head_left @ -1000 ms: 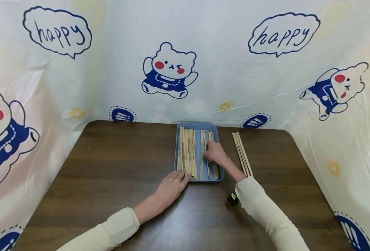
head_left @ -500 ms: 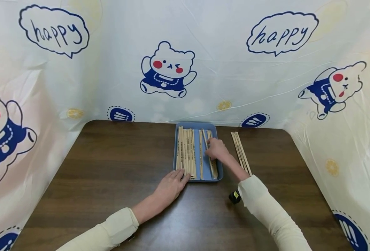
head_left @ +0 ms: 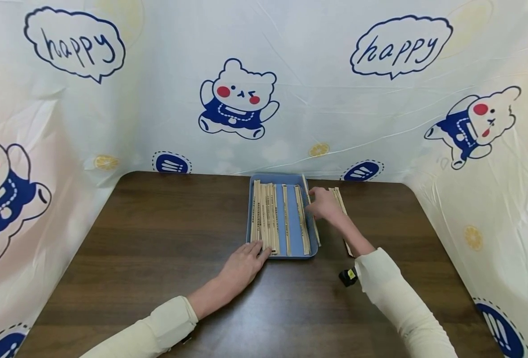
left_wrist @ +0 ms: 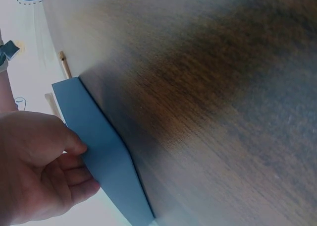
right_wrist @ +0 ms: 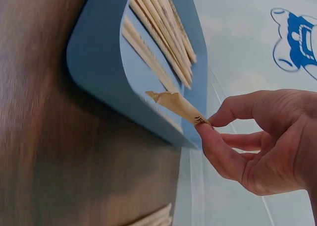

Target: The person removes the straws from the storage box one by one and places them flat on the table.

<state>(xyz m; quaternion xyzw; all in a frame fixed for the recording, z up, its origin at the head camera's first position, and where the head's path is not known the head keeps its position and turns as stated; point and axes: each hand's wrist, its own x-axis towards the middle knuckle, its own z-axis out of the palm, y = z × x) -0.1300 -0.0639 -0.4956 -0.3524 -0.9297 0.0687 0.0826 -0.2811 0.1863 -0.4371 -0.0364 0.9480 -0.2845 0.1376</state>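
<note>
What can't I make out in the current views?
Left wrist: most of the inside of the tray, hidden by its wall.
Head: print on the packets in the tray, too small to read.
Head: middle of the held packet, behind the right hand.
Right wrist: rest of the loose packets, cut off by the bottom edge.

loose sticks (head_left: 338,196): partly behind right hand (head_left: 326,205) | stick lettering (head_left: 259,211): too small
</note>
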